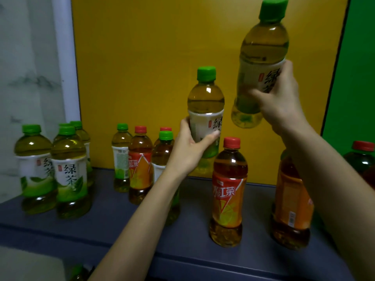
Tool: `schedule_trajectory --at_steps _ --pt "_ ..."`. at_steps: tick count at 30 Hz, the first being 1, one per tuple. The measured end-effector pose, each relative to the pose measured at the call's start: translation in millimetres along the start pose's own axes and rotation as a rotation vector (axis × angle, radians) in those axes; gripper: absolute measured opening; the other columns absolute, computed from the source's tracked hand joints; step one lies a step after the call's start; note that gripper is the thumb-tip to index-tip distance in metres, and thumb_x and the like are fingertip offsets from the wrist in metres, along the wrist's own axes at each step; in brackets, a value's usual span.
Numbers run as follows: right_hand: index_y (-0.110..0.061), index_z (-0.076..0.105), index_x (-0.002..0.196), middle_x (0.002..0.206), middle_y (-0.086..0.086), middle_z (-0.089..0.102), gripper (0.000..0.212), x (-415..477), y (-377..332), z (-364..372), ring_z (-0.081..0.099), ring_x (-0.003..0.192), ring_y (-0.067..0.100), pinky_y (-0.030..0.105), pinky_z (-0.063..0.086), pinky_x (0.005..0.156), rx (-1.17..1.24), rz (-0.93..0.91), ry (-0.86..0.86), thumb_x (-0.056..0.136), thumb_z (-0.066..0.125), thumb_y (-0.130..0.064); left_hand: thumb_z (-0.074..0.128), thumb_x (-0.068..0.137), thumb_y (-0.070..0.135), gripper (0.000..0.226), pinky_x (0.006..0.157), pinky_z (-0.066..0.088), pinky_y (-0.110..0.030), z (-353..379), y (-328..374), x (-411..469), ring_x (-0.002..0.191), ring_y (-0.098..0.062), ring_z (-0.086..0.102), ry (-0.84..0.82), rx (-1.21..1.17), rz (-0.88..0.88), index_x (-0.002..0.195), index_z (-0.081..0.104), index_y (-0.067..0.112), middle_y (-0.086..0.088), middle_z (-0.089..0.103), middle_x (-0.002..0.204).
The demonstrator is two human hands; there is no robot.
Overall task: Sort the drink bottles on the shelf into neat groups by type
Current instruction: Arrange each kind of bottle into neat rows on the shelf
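Yellow back panel [152,57]; green panel [357,67] at right; pale marbled wall [26,67] at left

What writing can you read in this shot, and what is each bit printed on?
"绿茶": second bottle from left.
"绿茶", small: back green-capped bottle.
"绿茶", partly covered: raised bottle in right hand.
"绿", cut off: lower held bottle in left hand.
"冰红茶": front red-capped bottle.
"红茶", cut off: middle red-capped bottle.
Small red stamps and barcode digits: too blurred.
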State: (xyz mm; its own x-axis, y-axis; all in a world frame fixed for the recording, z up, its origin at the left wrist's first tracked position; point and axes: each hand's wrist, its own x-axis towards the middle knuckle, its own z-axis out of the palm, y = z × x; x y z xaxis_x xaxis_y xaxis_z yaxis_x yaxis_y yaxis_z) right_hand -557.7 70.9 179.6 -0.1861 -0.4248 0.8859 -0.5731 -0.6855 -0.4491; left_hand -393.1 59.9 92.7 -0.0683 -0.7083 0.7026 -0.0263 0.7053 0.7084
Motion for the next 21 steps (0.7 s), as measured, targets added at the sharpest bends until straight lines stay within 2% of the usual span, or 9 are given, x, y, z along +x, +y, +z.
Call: schedule_trajectory --at_steps 4,9,12,15,17,19,21 --pt "-0.007 0.040 0.124 0.125 0.009 0.055 0.068 5 -22 1 0.054 0.114 0.018 0.040 0.049 0.094 0.091 -0.057 -0.006 0.068 0.074 -0.024 0.067 0.081 0.015 0.046 0.073 0.049 -0.009 -22 44 6 0.095 0.004 0.057 0.082 -0.013 0.109 0.120 0.043 0.016 0.009 0.057 0.108" --pt "-0.013 0.039 0.128 0.128 0.002 0.054 0.067 2 -64 21 0.053 0.117 0.012 0.031 0.050 0.094 0.209 -0.080 -0.099 0.072 0.074 -0.027 0.068 0.078 0.018 0.040 0.074 0.053 -0.016 -86 82 -1 0.092 -0.002 0.064 0.147 0.005 0.125 0.114 0.050 0.015 0.005 0.063 0.107" --pt "-0.014 0.040 0.127 0.126 -0.001 0.055 0.067 -11 -91 44 0.055 0.114 0.008 0.027 0.051 0.093 0.291 -0.031 -0.188 0.072 0.074 -0.030 0.069 0.069 0.032 0.052 0.074 0.054 -0.018 -132 80 -17 0.096 -0.004 0.065 0.149 0.082 0.063 0.116 0.053 0.017 0.005 0.064 0.109" --pt "-0.015 0.043 0.129 0.121 -0.002 0.059 0.060 -33 -109 73 0.058 0.108 0.007 0.025 0.053 0.087 0.392 0.062 -0.284 0.076 0.070 -0.025 0.071 0.062 0.041 0.063 0.077 0.055 -0.025 -172 60 -36 0.098 -0.008 0.065 0.175 0.164 -0.027 0.118 0.055 0.018 0.004 0.066 0.111" --pt "-0.015 0.045 0.126 0.118 -0.002 0.061 0.057 -51 -116 96 0.060 0.106 0.009 0.027 0.053 0.086 0.432 0.125 -0.328 0.076 0.070 -0.025 0.071 0.058 0.045 0.067 0.079 0.056 -0.029 -191 43 -48 0.098 -0.010 0.065 0.189 0.217 -0.088 0.118 0.057 0.018 0.003 0.067 0.110" --pt "-0.015 0.049 0.121 0.114 -0.001 0.063 0.055 -72 -118 119 0.062 0.103 0.012 0.034 0.054 0.088 0.441 0.175 -0.349 0.073 0.073 -0.027 0.071 0.054 0.049 0.070 0.081 0.056 -0.033 -204 25 -58 0.099 -0.011 0.064 0.173 0.249 -0.141 0.116 0.056 0.021 0.003 0.066 0.111" --pt "-0.019 0.051 0.115 0.111 -0.001 0.065 0.053 -97 -115 141 0.064 0.101 0.013 0.040 0.053 0.089 0.431 0.239 -0.355 0.071 0.076 -0.030 0.071 0.057 0.047 0.062 0.081 0.054 -0.031 -214 6 -67 0.100 -0.008 0.062 0.139 0.260 -0.183 0.113 0.054 0.028 0.008 0.064 0.110"
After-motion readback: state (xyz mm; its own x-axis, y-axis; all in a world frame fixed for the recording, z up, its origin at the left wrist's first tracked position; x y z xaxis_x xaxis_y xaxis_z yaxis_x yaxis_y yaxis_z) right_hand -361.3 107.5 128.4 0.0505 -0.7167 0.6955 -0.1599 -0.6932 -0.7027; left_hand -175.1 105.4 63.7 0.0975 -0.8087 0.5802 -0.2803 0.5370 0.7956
